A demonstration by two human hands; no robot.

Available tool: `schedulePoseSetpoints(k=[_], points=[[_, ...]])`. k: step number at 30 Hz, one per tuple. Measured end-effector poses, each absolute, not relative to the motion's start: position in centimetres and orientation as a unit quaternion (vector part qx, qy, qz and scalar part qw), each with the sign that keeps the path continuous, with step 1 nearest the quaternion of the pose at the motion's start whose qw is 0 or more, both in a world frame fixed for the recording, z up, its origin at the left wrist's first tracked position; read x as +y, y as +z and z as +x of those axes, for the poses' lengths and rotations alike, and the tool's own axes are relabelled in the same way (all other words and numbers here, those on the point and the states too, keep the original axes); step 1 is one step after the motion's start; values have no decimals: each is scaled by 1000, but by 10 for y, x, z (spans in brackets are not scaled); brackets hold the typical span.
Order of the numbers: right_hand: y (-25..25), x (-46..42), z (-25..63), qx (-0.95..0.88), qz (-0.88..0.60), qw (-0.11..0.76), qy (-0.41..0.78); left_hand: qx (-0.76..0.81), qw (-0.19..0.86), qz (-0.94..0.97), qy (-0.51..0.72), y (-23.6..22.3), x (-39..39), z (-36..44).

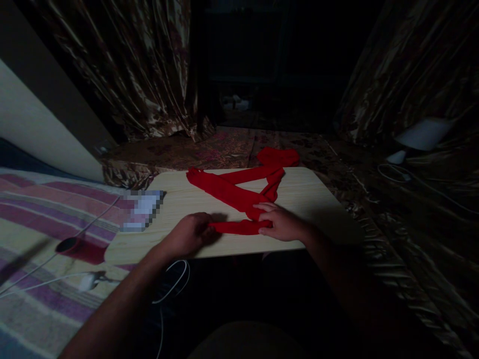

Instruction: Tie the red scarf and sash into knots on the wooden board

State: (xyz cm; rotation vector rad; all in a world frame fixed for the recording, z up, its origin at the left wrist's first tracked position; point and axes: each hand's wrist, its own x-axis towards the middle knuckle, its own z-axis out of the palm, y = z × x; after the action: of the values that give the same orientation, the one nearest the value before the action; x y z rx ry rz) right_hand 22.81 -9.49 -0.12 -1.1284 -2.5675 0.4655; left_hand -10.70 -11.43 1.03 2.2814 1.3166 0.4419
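Observation:
A long red cloth (232, 192) lies in folds across a small pale wooden table (322, 199); its far end hangs over the back edge. My left hand (189, 234) is curled closed at the near end of the cloth and pinches its tip. My right hand (280, 223) rests on the same near strip a little to the right, fingers pressed together on the fabric. Between the two hands the strip lies straight along the table's front part.
A striped blanket (45, 209) covers the surface at left, with a blurred-out item (142, 210), a dark red cup-like object (80, 249) and white cables (90, 281) on it. Shiny brown curtains (142, 75) hang behind. A white object (422, 134) lies at right.

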Motion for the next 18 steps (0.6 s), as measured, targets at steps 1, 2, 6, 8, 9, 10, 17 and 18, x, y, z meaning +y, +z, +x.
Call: schedulePoseSetpoints(k=[1, 2, 6, 8, 9, 10, 17, 18], points=[[-3, -94, 227, -892, -395, 152, 159, 496, 265, 811, 163, 11, -113, -110], [-4, -94, 226, -889, -400, 155, 157, 503, 292, 795, 172, 12, -111, -112], [-7, -93, 221, -876, -431, 159, 148, 518, 360, 751, 194, 11, -101, -123], [-4, -94, 218, -871, -449, 146, 137, 531, 364, 755, 124, 12, -94, -126], [-2, -95, 216, -869, -458, 137, 128, 545, 347, 760, 79, 13, -90, -126], [0, -96, 214, -867, -468, 128, 117, 562, 316, 763, 38, 13, -87, -126], [12, -107, 195, -853, -514, 88, 37, 608, 117, 784, 51, 13, -98, -105], [12, -108, 193, -851, -516, 86, 31, 587, 103, 799, 81, 11, -106, -99]])
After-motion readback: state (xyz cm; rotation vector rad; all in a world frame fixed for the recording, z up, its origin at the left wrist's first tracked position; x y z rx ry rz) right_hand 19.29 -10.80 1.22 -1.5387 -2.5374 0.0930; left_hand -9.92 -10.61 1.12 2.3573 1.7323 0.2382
